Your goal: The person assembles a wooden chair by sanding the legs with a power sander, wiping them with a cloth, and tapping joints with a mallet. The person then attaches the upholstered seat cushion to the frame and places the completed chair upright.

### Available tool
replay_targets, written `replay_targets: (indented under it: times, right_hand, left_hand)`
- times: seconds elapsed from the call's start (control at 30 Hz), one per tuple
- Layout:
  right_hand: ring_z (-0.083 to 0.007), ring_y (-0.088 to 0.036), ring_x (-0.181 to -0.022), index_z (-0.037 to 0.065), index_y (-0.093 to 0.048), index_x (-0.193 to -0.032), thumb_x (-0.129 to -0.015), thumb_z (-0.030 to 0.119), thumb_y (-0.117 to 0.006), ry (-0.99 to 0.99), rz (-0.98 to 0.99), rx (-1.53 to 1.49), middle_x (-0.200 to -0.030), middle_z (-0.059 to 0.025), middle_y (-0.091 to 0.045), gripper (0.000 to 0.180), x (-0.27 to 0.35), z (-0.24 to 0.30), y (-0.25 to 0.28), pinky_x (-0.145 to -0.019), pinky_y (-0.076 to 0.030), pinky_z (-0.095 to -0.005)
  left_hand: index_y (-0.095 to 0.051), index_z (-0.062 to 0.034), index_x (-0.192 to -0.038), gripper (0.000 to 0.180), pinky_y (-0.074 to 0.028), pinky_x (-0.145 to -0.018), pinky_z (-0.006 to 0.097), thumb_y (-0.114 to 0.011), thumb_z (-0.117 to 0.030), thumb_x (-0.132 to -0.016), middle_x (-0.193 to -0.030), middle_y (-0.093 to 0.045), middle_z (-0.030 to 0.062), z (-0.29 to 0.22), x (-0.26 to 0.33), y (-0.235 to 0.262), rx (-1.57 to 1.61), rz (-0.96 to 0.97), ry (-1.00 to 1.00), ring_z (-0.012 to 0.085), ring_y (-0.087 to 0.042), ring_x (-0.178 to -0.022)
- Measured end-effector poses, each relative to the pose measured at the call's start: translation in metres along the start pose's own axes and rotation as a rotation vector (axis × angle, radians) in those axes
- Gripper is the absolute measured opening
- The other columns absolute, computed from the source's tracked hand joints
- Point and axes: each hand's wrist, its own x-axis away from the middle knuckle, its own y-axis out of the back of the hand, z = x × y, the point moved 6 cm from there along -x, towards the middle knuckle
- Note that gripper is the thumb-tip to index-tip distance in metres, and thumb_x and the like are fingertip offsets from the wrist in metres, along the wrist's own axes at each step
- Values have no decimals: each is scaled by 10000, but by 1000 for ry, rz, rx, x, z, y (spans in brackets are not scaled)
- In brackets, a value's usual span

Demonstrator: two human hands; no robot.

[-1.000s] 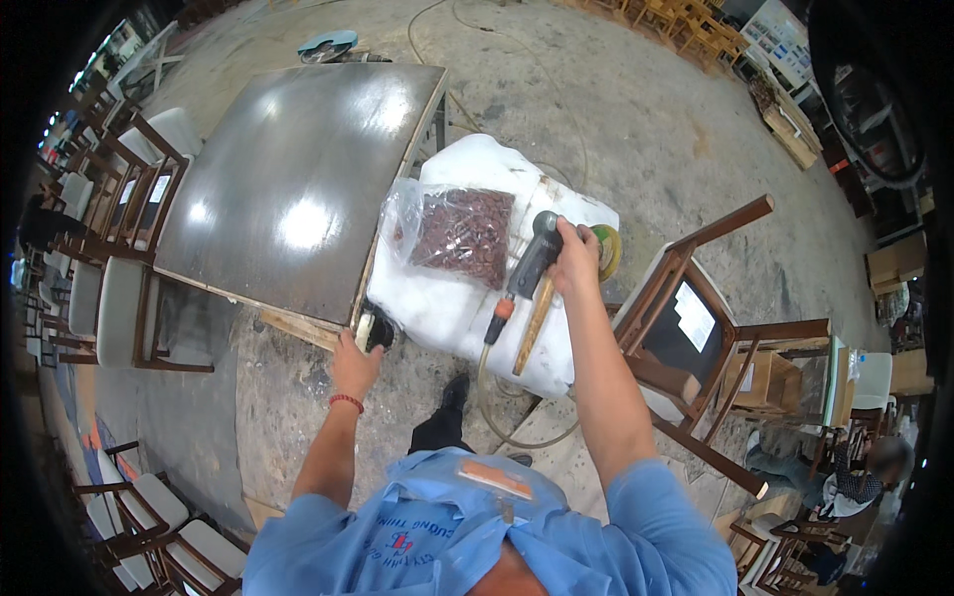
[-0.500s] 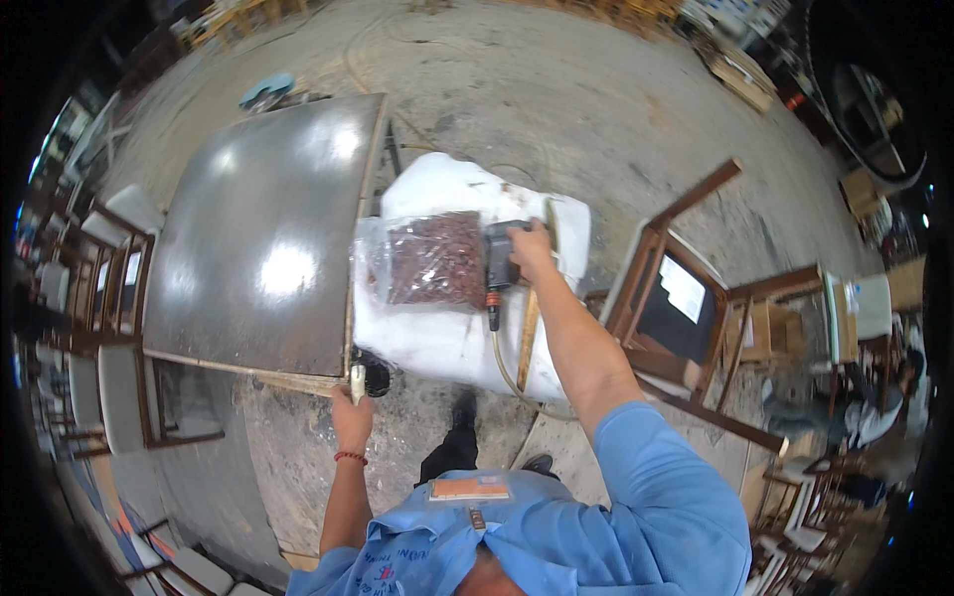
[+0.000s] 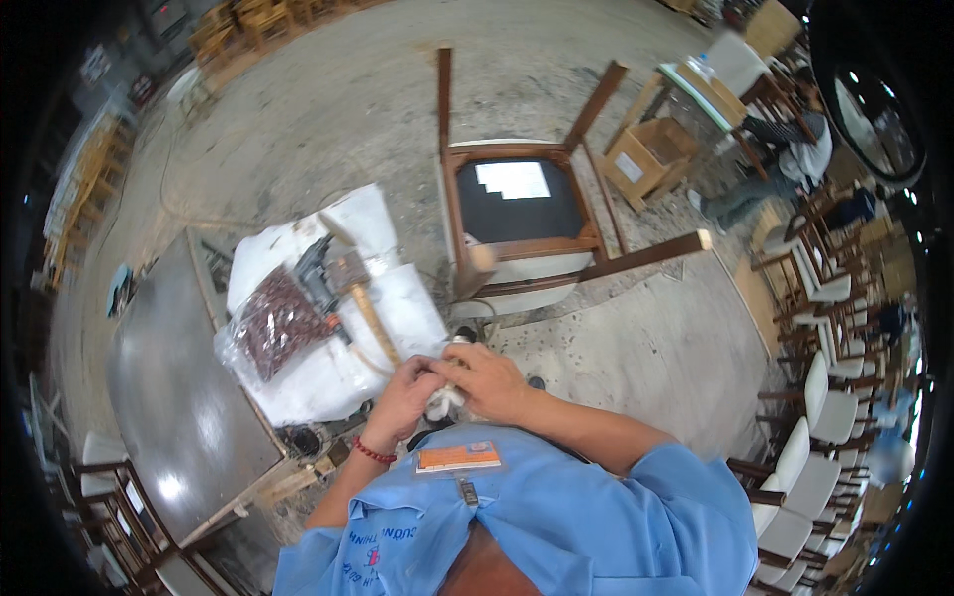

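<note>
My left hand [image 3: 402,393] and my right hand [image 3: 489,383] meet in front of my waist, fingers closed and almost touching. Between them is a white crumpled cloth [image 3: 444,401], its lower part hanging below the fingers. The fingers hide the rest of it. Just beyond my left hand, a mallet [image 3: 374,323] with a pale wooden handle and brown head lies on a white padded surface [image 3: 412,303]. Beside it lie a dark power tool [image 3: 316,275] with a hose and a clear plastic bag [image 3: 278,323] of small dark red pieces.
A chair [image 3: 522,248] lies upside down ahead of me, legs up. To my left stands a dark shiny tabletop [image 3: 184,387]. Beyond the chair are a cardboard box [image 3: 648,159] and a seated person [image 3: 800,149]. Rows of pale-seated chairs [image 3: 825,457] line the right.
My right hand has let go of the power tool, and my left has come away from the table corner. Both are now together on the cloth. My view has turned right.
</note>
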Motion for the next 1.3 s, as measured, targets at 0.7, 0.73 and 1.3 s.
replay_targets:
  times: [0.7,0.73,1.3]
  right_hand:
    - [-116,-537,-511,-4,-626,-871,-807,132,-729,-672,-1019,-830,-672,-47,-602,183,153,-325,356,-462,-418,-274]
    - [-117,-537,-510,-4,-625,-859,-804,132,-725,-691,-1051,-747,-670,-49,-602,177,155,-327,362,-460,-416,-275]
    - [-113,-548,-532,18,-615,-879,-832,145,-722,-717,-1175,-758,-693,-43,-605,173,164,-306,366,-452,-428,-255]
  left_hand:
    - [-614,42,-905,159,-474,-805,344,-639,-114,-889,-899,-606,129,-121,-113,-104,-873,-692,-702,265,-601,-853]
    - [-613,42,-903,154,-474,-801,344,-637,-110,-888,-901,-606,132,-121,-113,-104,-879,-696,-710,269,-601,-850]
    - [-590,46,-904,102,-459,-808,351,-601,-55,-890,-901,-578,144,-123,-111,-105,-816,-688,-743,289,-575,-850]
